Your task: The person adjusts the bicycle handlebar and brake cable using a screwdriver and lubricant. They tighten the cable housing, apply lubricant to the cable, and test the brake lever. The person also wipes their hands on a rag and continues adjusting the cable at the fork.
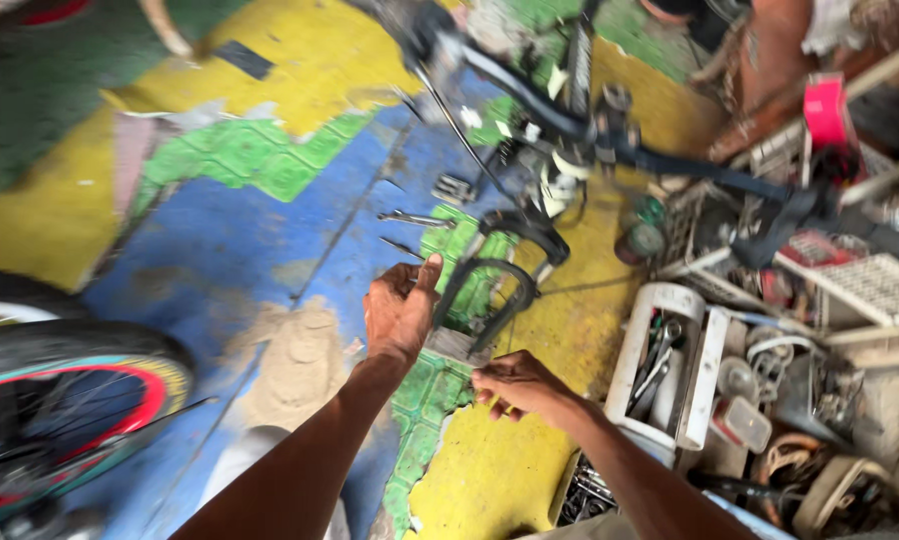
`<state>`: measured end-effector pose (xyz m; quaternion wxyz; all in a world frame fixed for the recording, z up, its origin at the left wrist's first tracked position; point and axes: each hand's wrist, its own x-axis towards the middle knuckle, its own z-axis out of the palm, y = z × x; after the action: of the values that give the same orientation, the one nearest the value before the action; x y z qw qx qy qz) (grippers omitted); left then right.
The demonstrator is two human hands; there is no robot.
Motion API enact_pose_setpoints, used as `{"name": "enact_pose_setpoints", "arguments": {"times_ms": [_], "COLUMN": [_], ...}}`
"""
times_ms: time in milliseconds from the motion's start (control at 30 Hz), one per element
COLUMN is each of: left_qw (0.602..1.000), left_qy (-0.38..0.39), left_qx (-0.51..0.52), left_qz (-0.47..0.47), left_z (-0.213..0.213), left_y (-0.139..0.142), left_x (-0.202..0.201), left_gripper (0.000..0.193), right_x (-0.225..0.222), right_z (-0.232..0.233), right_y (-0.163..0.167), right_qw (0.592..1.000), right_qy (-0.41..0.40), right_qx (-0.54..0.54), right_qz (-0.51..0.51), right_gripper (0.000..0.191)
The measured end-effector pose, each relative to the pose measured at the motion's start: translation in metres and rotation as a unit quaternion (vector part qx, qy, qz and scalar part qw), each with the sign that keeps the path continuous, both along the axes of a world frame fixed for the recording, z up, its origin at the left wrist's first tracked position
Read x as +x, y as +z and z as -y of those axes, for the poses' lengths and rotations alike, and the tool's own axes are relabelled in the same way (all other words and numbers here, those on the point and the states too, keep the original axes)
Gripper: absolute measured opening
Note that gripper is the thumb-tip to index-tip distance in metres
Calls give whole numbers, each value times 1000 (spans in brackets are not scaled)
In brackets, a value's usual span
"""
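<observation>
The left hand [400,312] grips the black bike fork [490,300] on the painted floor [220,240], fingers closed; the right hand [518,388] hovers beside it, fingers loosely curled, empty. Best to steady the fork firmly

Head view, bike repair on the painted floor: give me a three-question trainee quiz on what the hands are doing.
1. True or false: the left hand grips the black fork.
2. What stands just right of the right hand? A) white tool caddy B) water bucket C) folded cloth
3. Which part of a bicycle shows at the left edge?

Key
1. True; its fingers close on one fork leg, thumb up.
2. A, the white tool caddy holding wrenches.
3. A wheel with a red and teal rim.
</observation>
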<state>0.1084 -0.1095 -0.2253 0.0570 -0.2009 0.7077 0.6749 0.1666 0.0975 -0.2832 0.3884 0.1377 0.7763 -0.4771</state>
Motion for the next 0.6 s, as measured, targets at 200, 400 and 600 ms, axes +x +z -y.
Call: {"name": "enact_pose_setpoints", "arguments": {"times_ms": [200, 400, 600], "left_qw": [995, 968, 939], "left_qy": [84, 178, 145], "left_qx": [45, 172, 310], "left_qz": [-19, -31, -26], "left_z": [60, 131, 209], "left_y": [117, 210, 264], "left_x": [-25, -58, -77], "left_gripper": [56, 65, 97], "right_x": [-37, -106, -166], "right_z": [89, 165, 230], "right_y": [135, 261, 342], "right_qw": [996, 985, 951], "right_qy": [10, -80, -149], "right_qx": [-86, -151, -268], "right_qz": [-36, -34, -24], "right_gripper": [31, 57, 71]}}
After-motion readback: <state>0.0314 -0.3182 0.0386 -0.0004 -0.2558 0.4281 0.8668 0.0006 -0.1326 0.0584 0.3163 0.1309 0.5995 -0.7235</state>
